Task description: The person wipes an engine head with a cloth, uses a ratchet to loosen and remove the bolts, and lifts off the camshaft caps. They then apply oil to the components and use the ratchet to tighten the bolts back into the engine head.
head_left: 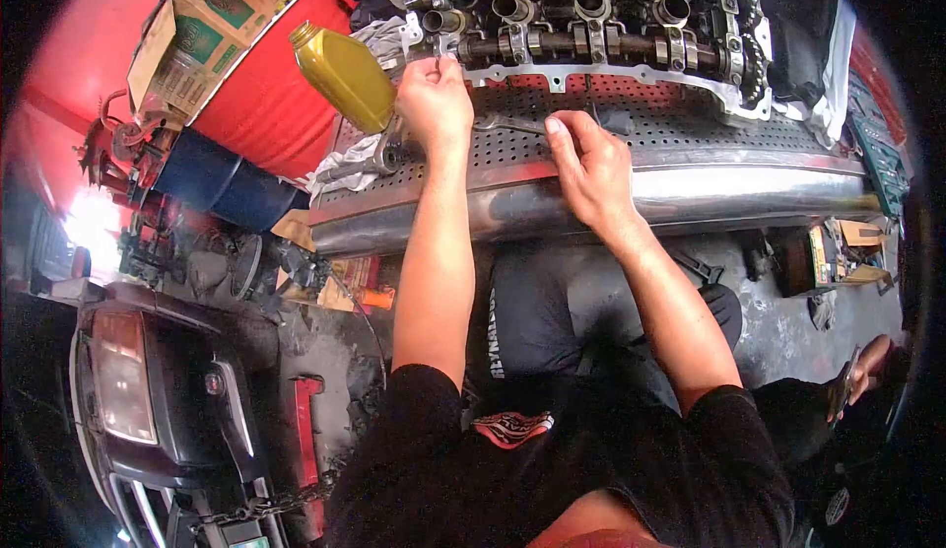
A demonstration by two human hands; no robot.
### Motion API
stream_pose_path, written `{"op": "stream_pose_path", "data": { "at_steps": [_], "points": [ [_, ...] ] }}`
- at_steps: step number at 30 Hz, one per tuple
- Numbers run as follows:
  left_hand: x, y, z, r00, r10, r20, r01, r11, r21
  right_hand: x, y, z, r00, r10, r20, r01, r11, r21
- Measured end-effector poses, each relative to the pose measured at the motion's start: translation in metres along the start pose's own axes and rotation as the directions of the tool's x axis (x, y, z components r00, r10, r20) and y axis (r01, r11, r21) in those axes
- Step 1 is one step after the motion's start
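Observation:
An engine cylinder head point(591, 16) with camshafts and spark-plug wells lies on a perforated metal workbench point(690, 129). My left hand point(434, 100) reaches to the head's near left corner, fingers pinched on a small part there. My right hand point(589, 169) rests on the bench, fingertips pressing on a metal wrench point(503, 124) that lies flat between the two hands. Whether the fingers grip the wrench or only touch it is unclear.
A yellow oil bottle point(345, 75) stands at the bench's left end beside grey rags point(345, 164). A cardboard box point(207, 26) sits further left on a red surface. A dark car front point(148, 390) is at lower left. Another person's hand point(862, 376) holds a phone at lower right.

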State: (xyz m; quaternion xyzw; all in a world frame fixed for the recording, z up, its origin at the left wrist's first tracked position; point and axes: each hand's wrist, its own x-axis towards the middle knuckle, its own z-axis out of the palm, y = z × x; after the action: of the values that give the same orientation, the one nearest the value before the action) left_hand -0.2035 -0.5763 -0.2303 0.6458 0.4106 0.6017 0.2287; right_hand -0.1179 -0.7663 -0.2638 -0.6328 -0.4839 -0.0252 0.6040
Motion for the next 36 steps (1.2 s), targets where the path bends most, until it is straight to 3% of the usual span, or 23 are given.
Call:
{"op": "stream_pose_path", "data": {
  "at_steps": [1, 4, 7, 10, 16, 19, 22, 25, 28, 34, 35, 36],
  "points": [
    [-0.002, 0.001, 0.0, 1.0, -0.005, -0.007, 0.005, 1.0, 0.015, -0.001, 0.0, -0.001, 1.0, -0.002, 0.0, 0.002, 1.0, -0.002],
    [-0.006, 0.009, -0.004, 0.982, 0.191, -0.007, -0.188, 0.971, 0.15, -0.001, 0.0, -0.002, 1.0, 0.0, 0.014, 0.0, 1.0, 0.006],
    [-0.002, -0.004, 0.001, 0.995, 0.095, -0.016, -0.094, 0.995, 0.015, -0.002, 0.002, -0.002, 0.999, -0.035, -0.002, 0.035, 0.999, 0.039],
    [-0.005, 0.004, -0.003, 0.995, 0.095, 0.009, -0.095, 0.995, -0.013, -0.002, 0.001, -0.003, 0.999, -0.034, -0.004, 0.035, 0.998, 0.06],
    [-0.016, 0.01, 0.0, 0.994, 0.09, -0.064, -0.08, 0.987, 0.14, -0.003, 0.003, -0.002, 0.999, -0.034, -0.008, 0.034, 0.997, 0.072],
    [-0.01, 0.011, 0.0, 1.0, 0.006, -0.023, -0.004, 0.995, 0.098, -0.003, 0.004, -0.002, 0.998, -0.064, -0.015, 0.065, 0.996, 0.056],
    [-0.006, 0.002, -0.003, 0.996, 0.073, 0.054, -0.075, 0.997, 0.021, -0.003, 0.002, -0.002, 0.998, -0.064, -0.012, 0.065, 0.996, 0.063],
    [-0.016, 0.014, -0.008, 0.997, -0.04, 0.07, 0.048, 0.992, -0.12, -0.003, 0.002, -0.002, 0.997, -0.069, -0.018, 0.07, 0.996, 0.049],
    [-0.007, -0.012, -0.003, 0.99, 0.126, 0.061, -0.118, 0.985, -0.127, -0.004, 0.003, 0.0, 0.997, -0.074, -0.017, 0.074, 0.997, 0.021],
    [-0.013, -0.005, 0.0, 0.998, 0.059, 0.015, -0.056, 0.99, -0.126, -0.003, -0.004, -0.001, 0.999, -0.039, -0.001, 0.039, 0.999, -0.007],
    [-0.015, 0.0, -0.002, 0.979, 0.193, -0.063, -0.194, 0.981, -0.013, -0.004, -0.001, 0.001, 0.998, -0.063, -0.013, 0.063, 0.998, -0.007],
    [-0.015, 0.005, -0.005, 0.987, 0.156, -0.044, -0.155, 0.988, 0.018, -0.003, -0.002, 0.001, 0.998, -0.061, -0.016, 0.061, 0.998, 0.0]
  ]
}}
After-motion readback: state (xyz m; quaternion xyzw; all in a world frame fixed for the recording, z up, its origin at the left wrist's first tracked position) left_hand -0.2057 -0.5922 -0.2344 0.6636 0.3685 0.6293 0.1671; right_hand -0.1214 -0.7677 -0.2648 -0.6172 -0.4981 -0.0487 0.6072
